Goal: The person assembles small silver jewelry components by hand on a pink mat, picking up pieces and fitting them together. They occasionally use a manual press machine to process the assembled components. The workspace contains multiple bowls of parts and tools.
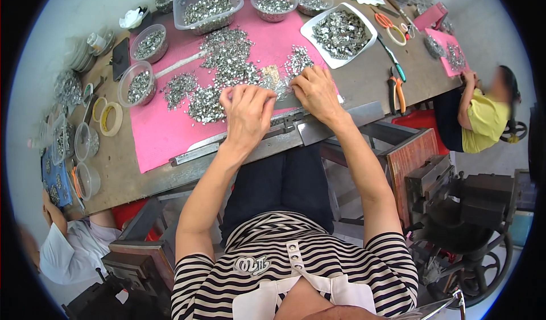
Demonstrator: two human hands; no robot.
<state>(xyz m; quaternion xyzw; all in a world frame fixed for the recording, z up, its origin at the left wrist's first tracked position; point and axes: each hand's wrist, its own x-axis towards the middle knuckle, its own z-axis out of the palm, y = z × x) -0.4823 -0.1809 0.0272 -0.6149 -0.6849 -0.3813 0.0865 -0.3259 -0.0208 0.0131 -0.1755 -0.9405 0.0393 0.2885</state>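
Observation:
Both my hands work over a pink mat (pixel 162 141) at the table's front edge. My left hand (pixel 248 112) has its fingers bent and drawn together; whatever lies in them is too small to make out. Close to its right, my right hand (pixel 318 95) pinches with thumb and fingertips, its contents likewise hidden. Between the hands lie small shiny bits beside a little tan patch (pixel 271 72). A large heap of small silvery metal pieces (pixel 230 55) spreads just beyond my left hand. A smaller pile (pixel 298 59) sits beyond my right hand.
Clear plastic tubs of metal pieces (pixel 207 13) stand along the back. A white square bowl (pixel 341 34) holds more. Pliers (pixel 396 91), scissors (pixel 391 29) and tape rolls (pixel 111 119) flank the mat. A metal bar (pixel 367 113) runs along the edge. Other people (pixel 483 115) sit at both sides.

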